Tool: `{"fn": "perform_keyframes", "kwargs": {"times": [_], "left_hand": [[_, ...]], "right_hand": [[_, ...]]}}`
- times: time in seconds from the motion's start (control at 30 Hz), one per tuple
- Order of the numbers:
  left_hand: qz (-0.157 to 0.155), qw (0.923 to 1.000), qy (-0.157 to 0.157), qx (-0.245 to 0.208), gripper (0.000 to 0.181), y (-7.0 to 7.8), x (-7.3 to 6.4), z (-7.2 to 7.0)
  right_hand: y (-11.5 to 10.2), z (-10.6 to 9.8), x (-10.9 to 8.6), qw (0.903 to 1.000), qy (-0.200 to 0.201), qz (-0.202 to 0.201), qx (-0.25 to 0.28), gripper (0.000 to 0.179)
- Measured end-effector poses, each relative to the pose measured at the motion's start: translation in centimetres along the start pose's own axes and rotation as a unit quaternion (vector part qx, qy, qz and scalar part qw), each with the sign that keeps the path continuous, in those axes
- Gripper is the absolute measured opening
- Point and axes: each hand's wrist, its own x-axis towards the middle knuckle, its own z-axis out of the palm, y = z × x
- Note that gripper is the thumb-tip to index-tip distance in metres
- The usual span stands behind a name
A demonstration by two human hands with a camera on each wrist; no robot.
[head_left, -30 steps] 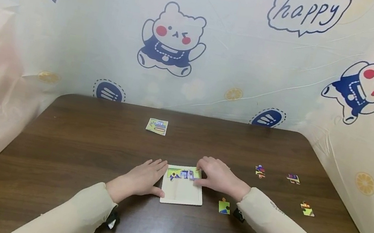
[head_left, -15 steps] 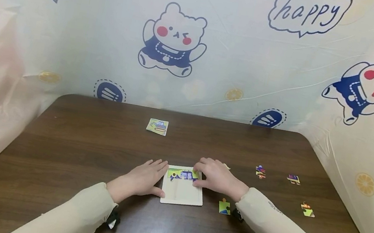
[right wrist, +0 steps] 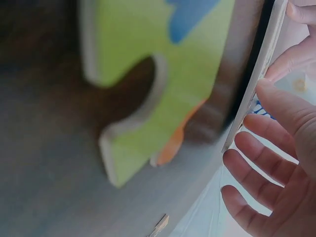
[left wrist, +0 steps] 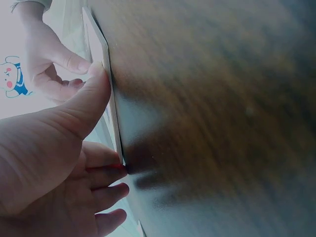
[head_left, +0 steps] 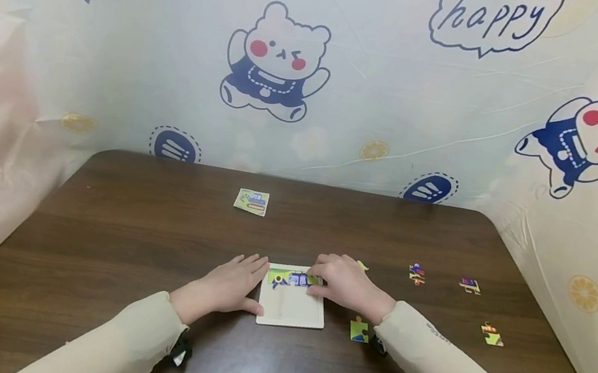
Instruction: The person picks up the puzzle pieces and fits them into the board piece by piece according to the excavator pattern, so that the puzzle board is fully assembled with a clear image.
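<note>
In the head view a white puzzle tray (head_left: 291,311) lies on the table, with joined green and blue jigsaw pieces (head_left: 289,278) along its far edge. My left hand (head_left: 226,284) rests at the tray's left side, fingers extended and thumb on the near-left rim. At the far-right corner my right hand (head_left: 351,282) holds a puzzle piece (head_left: 313,279) between thumb and forefinger, partly hidden by the fingers. The left wrist view shows my left thumb (left wrist: 94,94) on the tray edge. A loose green puzzle piece (right wrist: 197,64) looms close in the right wrist view.
Right of the tray lie loose pieces: a green one (head_left: 359,330), a purple one (head_left: 416,274), a purple and yellow one (head_left: 470,286) and an orange and green one (head_left: 491,335). Another (head_left: 362,266) peeks out behind my right hand. A picture card (head_left: 251,202) lies farther back.
My right hand has shifted slightly left over the tray's far-right corner, uncovering a yellowish piece behind it. The left hand and tray have stayed put.
</note>
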Motion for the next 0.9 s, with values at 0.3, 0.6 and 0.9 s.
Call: {"fn": "perform_keyframes", "kwargs": {"times": [0.3, 0.6, 0.9], "left_hand": [[-0.003, 1.0000, 0.000, 0.003, 0.082, -0.01, 0.02, 0.07], [-0.003, 1.0000, -0.002, -0.005, 0.082, 0.14, -0.08, -0.07], [0.001, 1.0000, 0.000, -0.002, 0.082, 0.00, -0.03, -0.07]], "right_hand": [[-0.40, -0.05, 0.39, 0.9997, -0.020, 0.016, -0.005, 0.029], [-0.74, -0.18, 0.71, 0.9975, -0.052, 0.028, -0.040, 0.026], [-0.88, -0.22, 0.62, 0.9981, -0.039, 0.026, -0.040, 0.027]]}}
